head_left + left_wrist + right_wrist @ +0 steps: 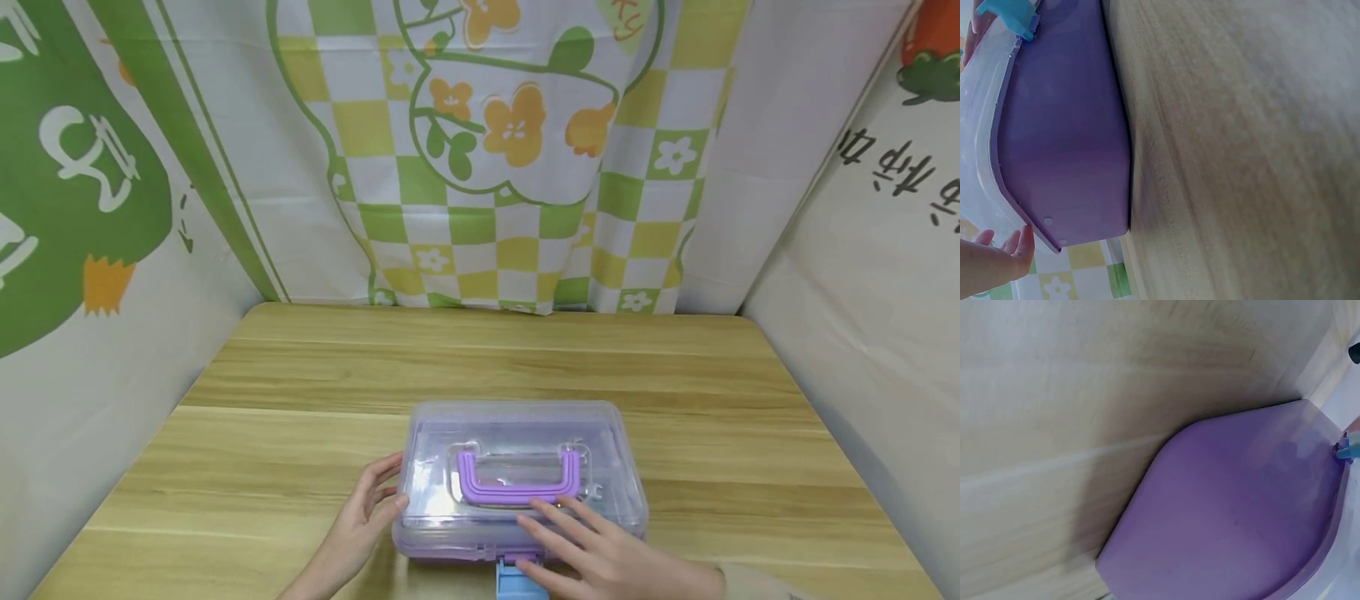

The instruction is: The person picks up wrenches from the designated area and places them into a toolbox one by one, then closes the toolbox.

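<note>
A plastic storage box (435,533) with a clear lid (517,425) and a purple base (1066,125) sits at the table's near middle. On its lid lies a purple handle (517,493), and small items show dimly through the plastic. The blue latch (520,581) sticks out from the front edge. My left hand (363,512) touches the box's left side, its thumb near the front corner of the lid. Loosely spread, the fingers of my right hand (592,554) lie over the lid's front edge, close to the latch and the handle.
The wooden table (300,375) extends behind the box and to both sides. A checked, flowered curtain (495,233) hangs at the far edge, and printed white cloth (885,292) closes off the sides.
</note>
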The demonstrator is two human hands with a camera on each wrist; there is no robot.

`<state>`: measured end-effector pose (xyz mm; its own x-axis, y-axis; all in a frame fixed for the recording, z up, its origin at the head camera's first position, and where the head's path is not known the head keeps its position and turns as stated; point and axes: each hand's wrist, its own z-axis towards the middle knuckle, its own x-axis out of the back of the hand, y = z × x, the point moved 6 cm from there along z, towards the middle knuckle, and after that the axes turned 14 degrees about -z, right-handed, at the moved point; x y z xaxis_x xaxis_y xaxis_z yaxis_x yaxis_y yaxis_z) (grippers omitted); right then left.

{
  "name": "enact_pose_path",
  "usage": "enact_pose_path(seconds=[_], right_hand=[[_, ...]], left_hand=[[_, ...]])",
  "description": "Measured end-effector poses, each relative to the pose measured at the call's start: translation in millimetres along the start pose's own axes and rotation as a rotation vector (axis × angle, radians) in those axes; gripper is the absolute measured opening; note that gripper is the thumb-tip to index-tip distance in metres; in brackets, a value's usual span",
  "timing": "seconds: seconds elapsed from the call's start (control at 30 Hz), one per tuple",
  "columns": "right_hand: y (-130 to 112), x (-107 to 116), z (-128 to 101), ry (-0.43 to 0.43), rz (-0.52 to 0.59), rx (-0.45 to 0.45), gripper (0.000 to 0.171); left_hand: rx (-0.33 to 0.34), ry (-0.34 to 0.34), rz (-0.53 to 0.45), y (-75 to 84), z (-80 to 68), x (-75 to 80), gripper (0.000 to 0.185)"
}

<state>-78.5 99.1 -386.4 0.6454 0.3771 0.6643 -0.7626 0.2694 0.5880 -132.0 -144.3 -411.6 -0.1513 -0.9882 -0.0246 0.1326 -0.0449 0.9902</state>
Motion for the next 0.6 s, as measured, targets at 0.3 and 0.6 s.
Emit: enact_pose_path(seconds=[0.3, 0.6], right_hand=[[8, 15, 10, 0.177, 0.018, -0.067, 0.054], [18, 25, 24, 0.388, -0.069, -0.147, 0.023]], left_hand=[[-0.008, -0.002, 0.005, -0.3, 0.5, -0.1, 0.043], [-0.046, -0.006, 0.019, 1.7, 0.9, -0.6, 0.042]])
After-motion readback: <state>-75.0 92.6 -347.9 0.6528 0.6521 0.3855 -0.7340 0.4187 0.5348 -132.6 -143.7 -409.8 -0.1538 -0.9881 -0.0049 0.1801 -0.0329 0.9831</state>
